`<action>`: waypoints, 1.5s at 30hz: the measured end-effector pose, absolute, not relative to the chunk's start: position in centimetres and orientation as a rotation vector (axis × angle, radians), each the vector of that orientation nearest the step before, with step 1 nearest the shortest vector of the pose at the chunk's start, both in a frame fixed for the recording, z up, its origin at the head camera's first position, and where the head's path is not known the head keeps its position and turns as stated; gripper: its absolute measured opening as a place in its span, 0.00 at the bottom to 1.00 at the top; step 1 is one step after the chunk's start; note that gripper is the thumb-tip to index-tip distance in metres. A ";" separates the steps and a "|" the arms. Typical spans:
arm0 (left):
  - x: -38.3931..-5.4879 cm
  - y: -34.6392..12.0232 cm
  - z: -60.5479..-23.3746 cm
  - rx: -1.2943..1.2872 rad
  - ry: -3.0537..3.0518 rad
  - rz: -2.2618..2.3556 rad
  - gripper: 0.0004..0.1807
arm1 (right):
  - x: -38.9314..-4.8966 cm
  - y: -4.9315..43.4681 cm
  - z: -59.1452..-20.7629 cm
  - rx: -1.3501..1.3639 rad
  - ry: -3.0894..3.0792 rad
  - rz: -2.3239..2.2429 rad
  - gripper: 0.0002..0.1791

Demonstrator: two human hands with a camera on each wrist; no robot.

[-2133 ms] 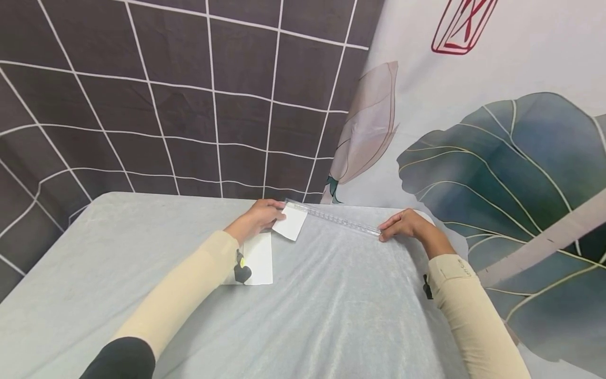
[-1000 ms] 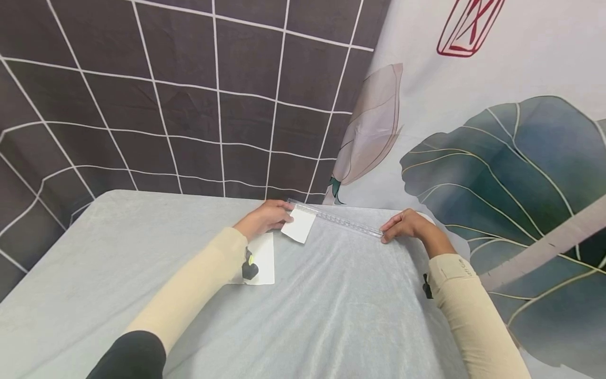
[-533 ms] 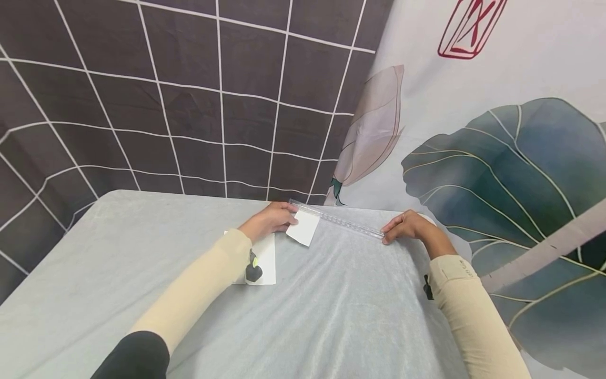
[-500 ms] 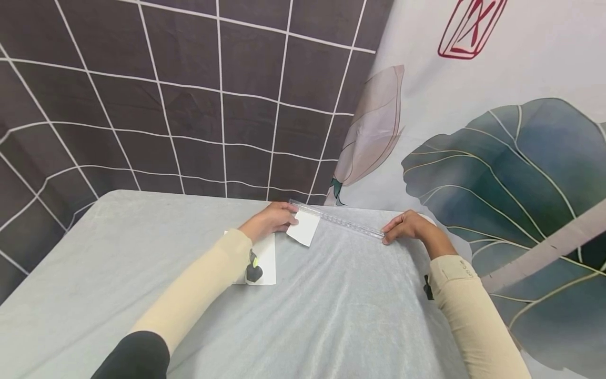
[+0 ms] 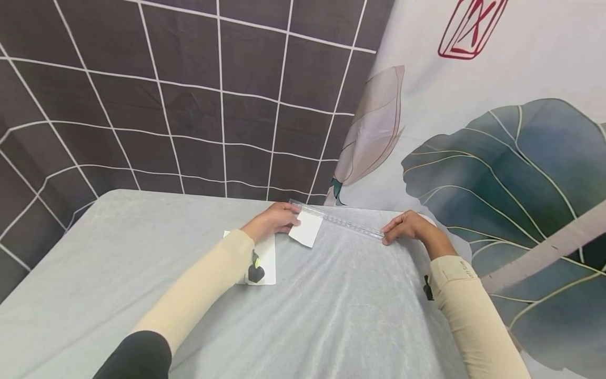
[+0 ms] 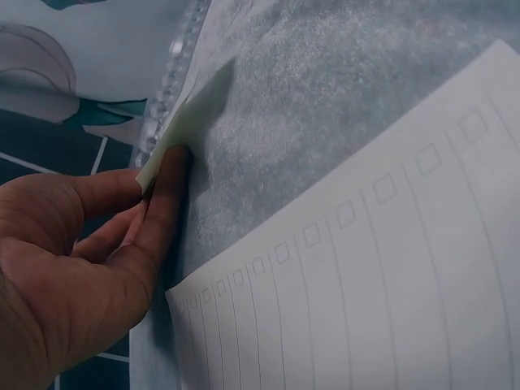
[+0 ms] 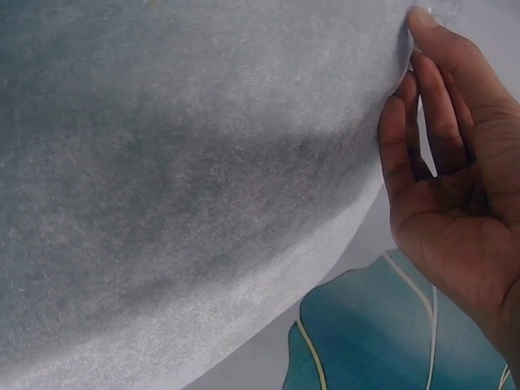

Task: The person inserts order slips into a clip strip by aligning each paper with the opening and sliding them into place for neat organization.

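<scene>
A clear ruler (image 5: 350,225) slants across the back of the cloth-covered table in the head view. My right hand (image 5: 406,226) pinches its right end between thumb and fingers. In my left hand (image 5: 272,220), a small white paper piece (image 5: 306,229) is pinched at its left edge, its top against the ruler near the left end. The left wrist view shows this paper (image 6: 195,114) tilted up off the cloth, thumb on one side and fingers on the other. In the right wrist view, the right hand's fingertips (image 7: 421,18) meet at the top edge, most of the ruler out of frame.
A larger white sheet (image 5: 267,260) lies on the table, partly hidden under the left forearm; the left wrist view shows lines and small boxes printed on this sheet (image 6: 366,284). The grey cloth (image 5: 331,305) has soft folds. Dark grid and leaf-patterned curtains (image 5: 180,95) hang behind.
My left hand has slid the small paper piece a little to the right along the ruler. The right hand keeps its hold on the ruler's right end.
</scene>
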State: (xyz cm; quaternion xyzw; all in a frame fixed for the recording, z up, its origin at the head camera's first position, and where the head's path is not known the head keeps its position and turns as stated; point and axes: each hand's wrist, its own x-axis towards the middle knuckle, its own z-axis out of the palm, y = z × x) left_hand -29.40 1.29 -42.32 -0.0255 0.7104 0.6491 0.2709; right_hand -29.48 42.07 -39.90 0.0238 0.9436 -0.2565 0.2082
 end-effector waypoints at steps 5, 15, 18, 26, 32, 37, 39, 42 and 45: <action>-29.3 1.7 -42.4 -0.069 1.913 1.759 0.33 | -29.4 42.1 -39.8 0.066 2.629 -0.713 0.18; -29.4 1.9 -42.4 -0.085 1.920 1.755 0.33 | -29.3 42.1 -39.9 0.056 2.635 -0.711 0.18; -29.4 2.0 -42.4 -0.085 1.933 1.741 0.33 | -29.2 42.0 -39.8 0.062 2.637 -0.720 0.17; -29.1 2.5 -42.4 -0.094 1.929 1.757 0.32 | -29.5 42.0 -39.9 0.074 2.634 -0.705 0.17; -28.8 2.7 -42.4 -0.117 1.938 1.780 0.32 | -29.6 42.0 -40.0 0.075 2.624 -0.705 0.18; -28.8 2.9 -42.6 -0.129 1.964 1.776 0.32 | -29.6 42.0 -40.0 0.074 2.623 -0.704 0.18; -28.8 3.0 -42.6 -0.133 1.963 1.780 0.32 | -29.6 42.0 -40.0 0.076 2.625 -0.701 0.18; -28.9 3.0 -42.6 -0.132 1.965 1.783 0.31 | -29.6 42.0 -40.0 0.076 2.626 -0.698 0.18; -28.9 3.1 -42.7 -0.120 1.981 1.770 0.31 | -29.6 42.0 -40.1 0.076 2.628 -0.700 0.18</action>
